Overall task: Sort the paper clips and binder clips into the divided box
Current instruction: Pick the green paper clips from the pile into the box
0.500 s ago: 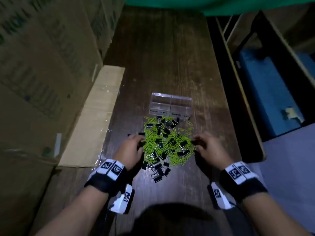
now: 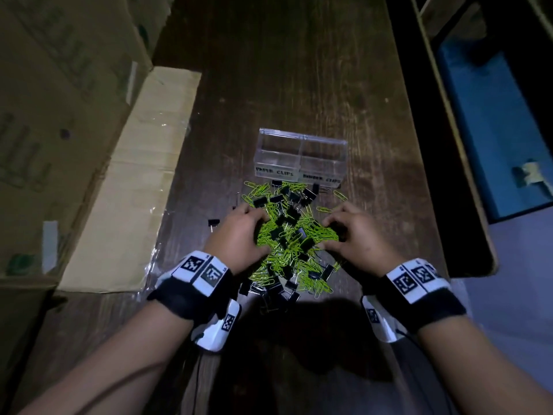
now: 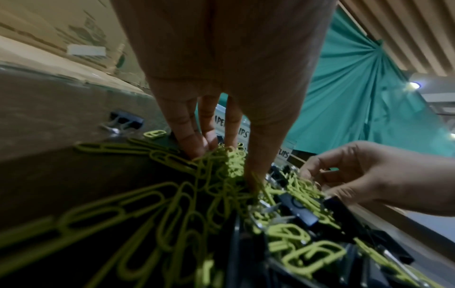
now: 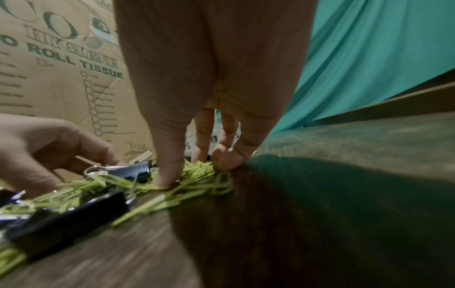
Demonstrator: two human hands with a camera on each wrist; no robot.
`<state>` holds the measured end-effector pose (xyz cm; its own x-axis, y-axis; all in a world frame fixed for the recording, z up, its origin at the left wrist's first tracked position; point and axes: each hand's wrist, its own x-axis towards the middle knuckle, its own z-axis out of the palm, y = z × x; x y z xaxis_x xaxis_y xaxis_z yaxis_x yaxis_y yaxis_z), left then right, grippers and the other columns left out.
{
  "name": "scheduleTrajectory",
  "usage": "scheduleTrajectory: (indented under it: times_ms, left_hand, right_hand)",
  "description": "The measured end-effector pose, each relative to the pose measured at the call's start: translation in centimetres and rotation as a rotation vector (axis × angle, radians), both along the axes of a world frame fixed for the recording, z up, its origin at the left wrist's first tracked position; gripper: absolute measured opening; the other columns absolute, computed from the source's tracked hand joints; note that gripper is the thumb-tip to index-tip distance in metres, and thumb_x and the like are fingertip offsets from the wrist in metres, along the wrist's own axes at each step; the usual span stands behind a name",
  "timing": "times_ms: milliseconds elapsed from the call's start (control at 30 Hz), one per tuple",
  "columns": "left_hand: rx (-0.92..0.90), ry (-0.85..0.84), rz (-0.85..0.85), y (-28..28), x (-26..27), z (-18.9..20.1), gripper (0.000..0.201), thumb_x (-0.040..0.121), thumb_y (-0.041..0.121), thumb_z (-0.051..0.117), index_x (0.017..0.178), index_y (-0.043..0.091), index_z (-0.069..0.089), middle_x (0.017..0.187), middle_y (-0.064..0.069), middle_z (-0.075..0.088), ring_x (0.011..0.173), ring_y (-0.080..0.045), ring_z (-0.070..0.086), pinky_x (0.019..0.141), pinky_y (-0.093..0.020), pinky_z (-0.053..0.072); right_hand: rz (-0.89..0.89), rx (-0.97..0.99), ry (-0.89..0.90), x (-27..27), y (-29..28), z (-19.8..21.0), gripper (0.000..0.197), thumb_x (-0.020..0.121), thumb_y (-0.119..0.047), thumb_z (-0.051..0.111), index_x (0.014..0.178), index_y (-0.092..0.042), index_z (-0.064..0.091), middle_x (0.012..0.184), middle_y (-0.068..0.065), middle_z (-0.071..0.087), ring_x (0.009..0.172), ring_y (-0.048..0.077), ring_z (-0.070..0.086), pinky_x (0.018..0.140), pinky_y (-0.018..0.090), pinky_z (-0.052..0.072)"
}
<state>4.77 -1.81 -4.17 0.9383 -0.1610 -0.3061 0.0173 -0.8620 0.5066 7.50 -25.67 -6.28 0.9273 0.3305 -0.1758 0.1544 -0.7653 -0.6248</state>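
Observation:
A heap of green paper clips (image 2: 269, 232) mixed with black binder clips (image 2: 281, 233) lies on the dark wooden table (image 2: 284, 70). Just behind it stands the clear divided box (image 2: 300, 157), its two compartments labelled and holding nothing. My left hand (image 2: 264, 235) digs into the heap's left side; in the left wrist view its fingers and thumb pinch a clump of paper clips (image 3: 229, 163). My right hand (image 2: 324, 235) works the right side, thumb and fingers (image 4: 229, 161) pinching paper clips (image 4: 197, 171) against the table.
One binder clip (image 2: 214, 223) lies apart, left of the heap. Tall cardboard boxes (image 2: 59, 115) and a flattened cardboard flap (image 2: 134, 190) line the left. The table's right edge (image 2: 449, 205) drops to a blue surface (image 2: 493, 130). A green cloth (image 3: 357, 97) hangs behind.
Both hands have pushed inward from the heap's edges, and their fingers have closed on clumps of paper clips. The head view now sits closer over the heap.

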Motion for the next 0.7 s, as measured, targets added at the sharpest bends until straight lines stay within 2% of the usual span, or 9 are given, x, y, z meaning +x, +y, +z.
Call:
scheduleTrajectory:
  times_ms: [133, 200, 300, 400, 467, 500, 533, 600, 700]
  left_hand:
    - [-0.047, 0.002, -0.016, -0.3, 0.8, 0.2, 0.037, 0.072, 0.017, 0.073, 0.106, 0.019, 0.058, 0.092, -0.002, 0.062, 0.087, -0.019, 0.06, 0.072, -0.026, 0.044]
    - [-0.062, 0.031, -0.023, -0.3, 1.2, 0.3, 0.032, 0.073, 0.014, 0.072, 0.103, 0.016, 0.06, 0.088, -0.003, 0.063, 0.081, -0.018, 0.06, 0.069, -0.024, 0.042]
    - [-0.071, 0.022, -0.06, -0.2, 1.6, 0.3, 0.023, 0.074, 0.01, 0.069, 0.096, 0.013, 0.064, 0.085, -0.005, 0.065, 0.078, -0.02, 0.06, 0.069, -0.024, 0.044]
    - [-0.09, 0.018, -0.053, 0.3, 1.9, 0.2, 0.019, 0.074, 0.011, 0.07, 0.093, 0.011, 0.068, 0.083, -0.003, 0.065, 0.071, -0.013, 0.058, 0.066, -0.019, 0.041]
    - [-0.157, 0.022, -0.015, 0.7, 2.0, 0.2, 0.016, 0.074, 0.011, 0.073, 0.09, 0.01, 0.071, 0.078, 0.0, 0.065, 0.06, 0.003, 0.053, 0.057, -0.009, 0.036]
    - [-0.2, 0.032, 0.013, 1.0, 2.0, 0.3, 0.015, 0.074, 0.012, 0.074, 0.088, 0.01, 0.072, 0.075, 0.002, 0.065, 0.056, 0.006, 0.051, 0.055, -0.006, 0.035]
    - [-0.247, 0.054, 0.054, 1.2, 2.0, 0.5, 0.014, 0.073, 0.013, 0.076, 0.087, 0.011, 0.073, 0.072, 0.004, 0.064, 0.054, 0.007, 0.05, 0.054, -0.006, 0.037]
    - [-0.369, 0.106, 0.161, 1.6, 2.0, 0.9, 0.014, 0.073, 0.014, 0.077, 0.086, 0.013, 0.072, 0.064, 0.009, 0.063, 0.049, 0.007, 0.051, 0.052, -0.006, 0.039]
    - [-0.557, 0.168, 0.298, 2.3, 2.2, 1.6, 0.014, 0.072, 0.008, 0.076, 0.085, 0.011, 0.072, 0.049, 0.012, 0.063, 0.045, 0.006, 0.051, 0.049, -0.006, 0.04]
  right_hand:
    - [0.014, -0.074, 0.002, 0.6, 0.5, -0.1, 0.026, 0.069, -0.022, 0.08, 0.084, -0.009, 0.063, 0.091, 0.005, 0.058, 0.084, 0.02, 0.054, 0.071, 0.025, 0.036]
    - [0.007, -0.105, 0.036, 1.0, 0.6, 0.2, 0.024, 0.071, -0.021, 0.079, 0.082, -0.01, 0.06, 0.089, 0.005, 0.057, 0.082, 0.021, 0.053, 0.069, 0.027, 0.037]
    - [-0.044, -0.042, 0.091, 1.3, 0.5, 0.2, 0.02, 0.072, -0.015, 0.078, 0.081, -0.013, 0.06, 0.084, 0.003, 0.058, 0.08, 0.021, 0.055, 0.071, 0.028, 0.04]
    - [-0.2, 0.149, 0.249, 1.2, 0.1, 0.6, 0.022, 0.074, -0.007, 0.075, 0.076, -0.021, 0.058, 0.073, 0.003, 0.06, 0.065, 0.016, 0.055, 0.065, 0.026, 0.042]
    - [-0.307, 0.33, 0.334, 0.8, 0.0, 1.3, 0.015, 0.076, 0.002, 0.071, 0.081, -0.009, 0.063, 0.065, 0.008, 0.059, 0.049, 0.011, 0.056, 0.051, 0.023, 0.045]
    - [-0.363, 0.418, 0.357, 0.6, 0.0, 1.7, 0.014, 0.075, 0.007, 0.069, 0.084, -0.001, 0.063, 0.065, 0.01, 0.058, 0.045, 0.007, 0.056, 0.046, 0.02, 0.046]
    - [-0.423, 0.514, 0.38, 0.4, 0.0, 2.0, 0.014, 0.074, 0.01, 0.068, 0.085, 0.003, 0.063, 0.068, 0.012, 0.057, 0.045, 0.007, 0.057, 0.045, 0.019, 0.048]
    - [-0.54, 0.687, 0.43, 0.2, 0.0, 2.5, 0.016, 0.072, 0.015, 0.067, 0.079, 0.001, 0.063, 0.071, 0.014, 0.059, 0.05, 0.011, 0.062, 0.049, 0.019, 0.053]
    - [-0.595, 0.777, 0.473, 0.4, 0.1, 3.7, 0.019, 0.07, 0.014, 0.068, 0.076, -0.003, 0.065, 0.066, 0.01, 0.065, 0.055, 0.015, 0.065, 0.051, 0.018, 0.055]
